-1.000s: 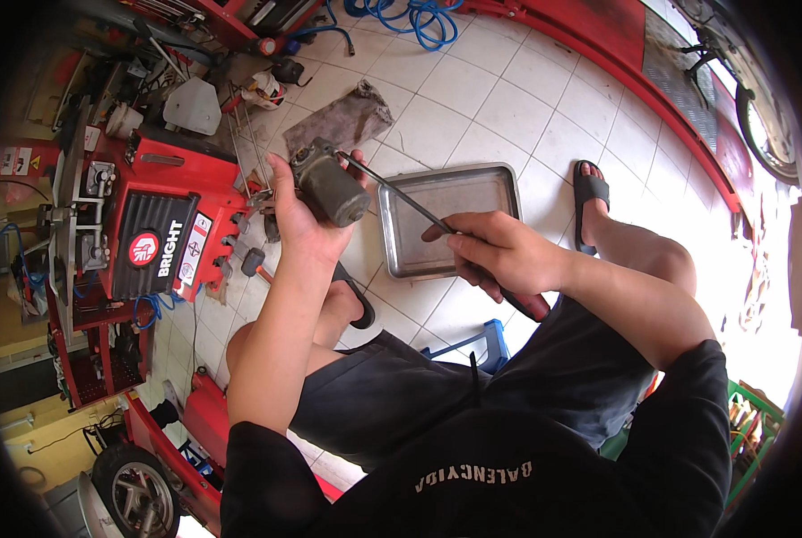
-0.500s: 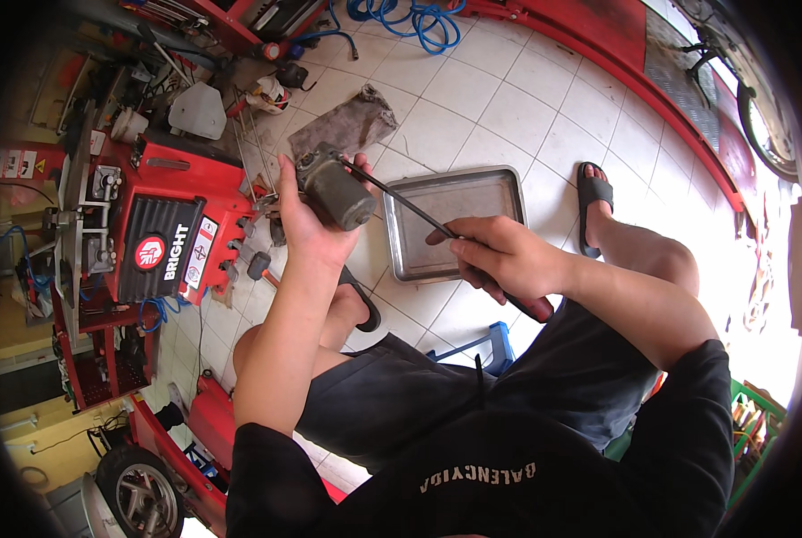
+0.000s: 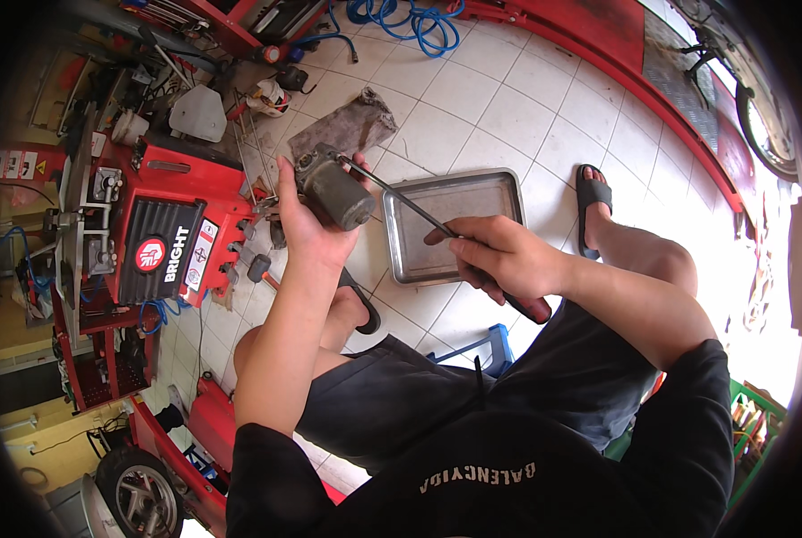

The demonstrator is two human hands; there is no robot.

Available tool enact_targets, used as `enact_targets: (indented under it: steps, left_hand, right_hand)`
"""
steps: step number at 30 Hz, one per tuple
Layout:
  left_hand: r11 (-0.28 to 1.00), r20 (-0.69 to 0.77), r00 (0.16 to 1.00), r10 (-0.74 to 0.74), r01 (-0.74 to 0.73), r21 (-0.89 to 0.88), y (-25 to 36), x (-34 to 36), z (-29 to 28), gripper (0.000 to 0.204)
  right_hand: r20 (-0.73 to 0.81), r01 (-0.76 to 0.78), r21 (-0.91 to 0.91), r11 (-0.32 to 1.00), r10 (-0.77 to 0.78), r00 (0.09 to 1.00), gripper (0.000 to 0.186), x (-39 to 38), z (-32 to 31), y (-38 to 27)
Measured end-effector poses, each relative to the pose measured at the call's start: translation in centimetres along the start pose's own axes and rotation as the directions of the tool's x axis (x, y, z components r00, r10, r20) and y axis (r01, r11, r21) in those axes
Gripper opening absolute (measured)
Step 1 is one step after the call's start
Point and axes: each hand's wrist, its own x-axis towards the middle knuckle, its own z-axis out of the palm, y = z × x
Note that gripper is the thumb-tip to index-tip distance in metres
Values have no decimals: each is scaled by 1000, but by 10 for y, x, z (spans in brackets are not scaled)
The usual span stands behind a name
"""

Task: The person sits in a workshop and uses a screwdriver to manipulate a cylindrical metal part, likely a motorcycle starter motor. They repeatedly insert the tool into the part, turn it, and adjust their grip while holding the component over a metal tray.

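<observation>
Cradled in my left hand [image 3: 309, 220] is a dark grey cylindrical motor [image 3: 340, 190], its rounded end tilted down toward me and its flanged end facing away. My fingers wrap around its far side, partly hidden by it. My right hand [image 3: 504, 258] is closed around a long-shafted screwdriver [image 3: 410, 207]; the end of its black and red handle shows below my palm. The dark shaft slants up and left to the motor's flanged end, beside my left fingertips. Whether the tip touches the motor or sits in a screw I cannot tell.
Below the shaft a shallow metal tray [image 3: 450, 224] lies on the tiled floor. Beyond the motor is a dirty grey cloth [image 3: 351, 124]. A red machine [image 3: 172, 224] stands left, with a hammer [image 3: 261, 268] beside it. Blue hose [image 3: 423, 27] coils at the far side; a blue stool-like frame [image 3: 499, 345] sits between my legs.
</observation>
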Motion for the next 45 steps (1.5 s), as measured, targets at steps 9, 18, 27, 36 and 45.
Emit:
enact_targets:
  steps: [9, 18, 27, 36, 45]
  left_hand:
    - [1000, 58, 998, -6, 4, 25, 1, 0, -5, 71]
    - [1000, 92, 996, -12, 11, 11, 1, 0, -6, 72]
    - [997, -14, 1000, -12, 13, 76, -1, -6, 4, 76]
    - [997, 86, 996, -36, 30, 73, 1, -2, -4, 75]
    - [998, -8, 999, 41, -40, 52, -7, 0, -9, 62]
  right_hand:
    - [14, 7, 5, 1000, -8, 1000, 34, 1, -1, 0]
    - [12, 6, 9, 1000, -6, 1000, 35, 2, -1, 1]
    - [5, 15, -4, 1000, -15, 1000, 35, 1, 2, 3]
    - [147, -81, 381, 921, 27, 989, 39, 2, 0, 3]
    - [-59, 8, -36, 999, -11, 998, 31, 6, 7, 0]
